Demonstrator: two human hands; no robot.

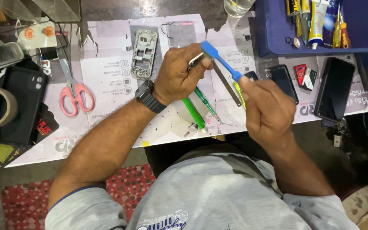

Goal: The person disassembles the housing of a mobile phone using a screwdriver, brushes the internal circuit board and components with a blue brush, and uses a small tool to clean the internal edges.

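Note:
My left hand [179,74], with a black watch [149,96] on its wrist, pinches a small metal part [196,61] above the workbench. My right hand [267,108] holds a blue brush-like tool [221,63] whose head touches that part. Under the hands lie green-handled screwdrivers [194,113] and a flat metal strip [226,85] on the paper-covered bench [107,72]. A grey phone frame [144,53] lies just beyond my left hand.
Pink-handled scissors [74,91] and a black phone case [20,102] lie at the left. Two dark phones [335,88] [284,82] rest at the right. A blue tray [273,30] with screwdrivers and glue tubes stands at the back right, beside a clear cup [237,6].

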